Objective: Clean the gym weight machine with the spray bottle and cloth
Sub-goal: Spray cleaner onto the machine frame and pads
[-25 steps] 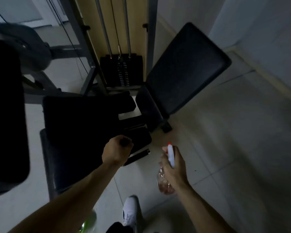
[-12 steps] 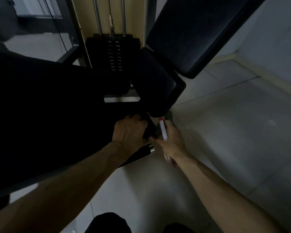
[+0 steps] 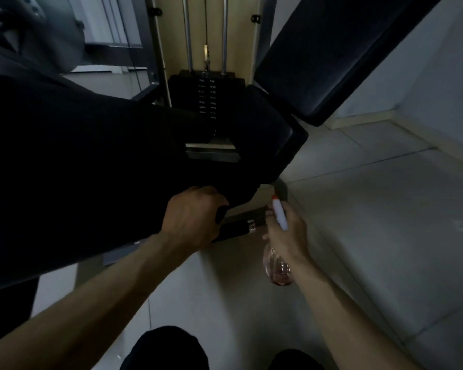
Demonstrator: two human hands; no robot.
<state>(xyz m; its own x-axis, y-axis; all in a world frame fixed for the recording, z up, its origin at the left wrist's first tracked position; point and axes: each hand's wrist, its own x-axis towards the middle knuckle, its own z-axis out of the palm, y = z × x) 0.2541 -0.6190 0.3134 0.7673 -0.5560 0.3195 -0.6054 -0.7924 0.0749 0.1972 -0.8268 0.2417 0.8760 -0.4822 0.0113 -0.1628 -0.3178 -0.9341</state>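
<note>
Dim gym corner, pale tiled floor (image 3: 358, 236). Left hand (image 3: 193, 217) sits at the near edge of the weight machine's black padded seat (image 3: 91, 169), fingers curled round a dark bunched cloth (image 3: 221, 212) (identity judged; light poor). Right hand (image 3: 286, 236) grips the clear spray bottle with white head and orange tip (image 3: 280, 214), nozzle aimed up at the seat's corner. Black foam handle with chrome end (image 3: 233, 232) lies crosswise between both hands, the left nearer.
</note>
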